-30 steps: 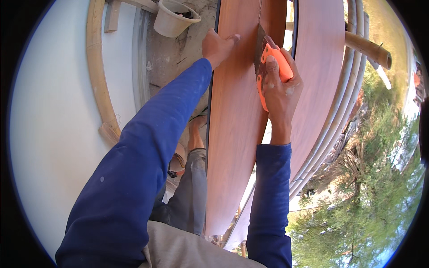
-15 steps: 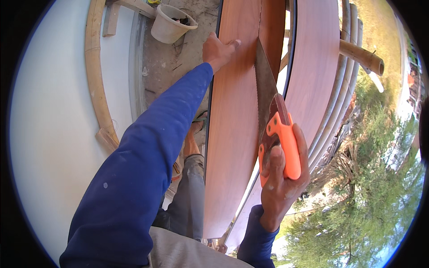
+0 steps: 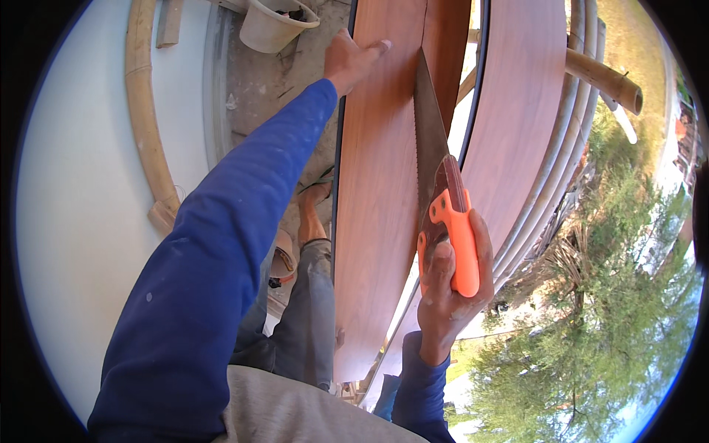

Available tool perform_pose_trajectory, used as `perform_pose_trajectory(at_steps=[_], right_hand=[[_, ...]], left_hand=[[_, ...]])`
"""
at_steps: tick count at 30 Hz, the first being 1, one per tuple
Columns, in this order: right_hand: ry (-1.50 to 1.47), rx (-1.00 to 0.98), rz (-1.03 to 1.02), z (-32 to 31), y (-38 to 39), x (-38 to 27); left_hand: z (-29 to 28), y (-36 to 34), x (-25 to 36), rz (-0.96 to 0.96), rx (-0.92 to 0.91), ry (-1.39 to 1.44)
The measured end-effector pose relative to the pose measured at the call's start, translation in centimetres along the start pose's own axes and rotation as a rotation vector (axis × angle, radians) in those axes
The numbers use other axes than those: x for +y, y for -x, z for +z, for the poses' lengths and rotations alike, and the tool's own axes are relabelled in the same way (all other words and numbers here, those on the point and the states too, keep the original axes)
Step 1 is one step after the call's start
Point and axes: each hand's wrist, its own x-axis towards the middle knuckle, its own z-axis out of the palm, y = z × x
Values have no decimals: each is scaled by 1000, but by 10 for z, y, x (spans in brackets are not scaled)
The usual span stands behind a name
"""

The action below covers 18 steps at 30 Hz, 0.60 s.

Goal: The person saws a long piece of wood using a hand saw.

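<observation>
Upper centre, the left hand (image 3: 354, 65) rests on the central brown board (image 3: 375, 184), grip unclear. A dark line (image 3: 424, 28) runs upward from the saw (image 3: 431, 133); the cut looks begun, unfinished. Right of centre, the right hand (image 3: 452, 303) clenches the orange handle (image 3: 464, 251).

- Your left hand (image 3: 353, 61) is at the left edge of the plank (image 3: 373, 221), farther forward than your right hand (image 3: 447, 295)
- The saw (image 3: 434, 140) is in your right hand, running forward from it
- Right of the plank, across a gap, lies a second panel (image 3: 513, 96), then a row of poles (image 3: 570, 129)
- Left of the plank is the floor (image 3: 266, 96), your foot (image 3: 316, 193) on it
- A bucket (image 3: 267, 31) sits left of your left hand
- Farthest left is the wall (image 3: 74, 184)
</observation>
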Motion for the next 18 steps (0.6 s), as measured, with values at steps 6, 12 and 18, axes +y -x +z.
perform_pose_trajectory(at_steps=[6,12,18], right_hand=[[-22,-32,-55,61,-87,60],[-46,-92,69,53,-104,38],[-61,-167,145,56,-142,11]], left_hand=[[-3,-5,4,28,37,-126],[2,80,-18,-82,-4,-151],[4,74,-22,-72,-40,-2]])
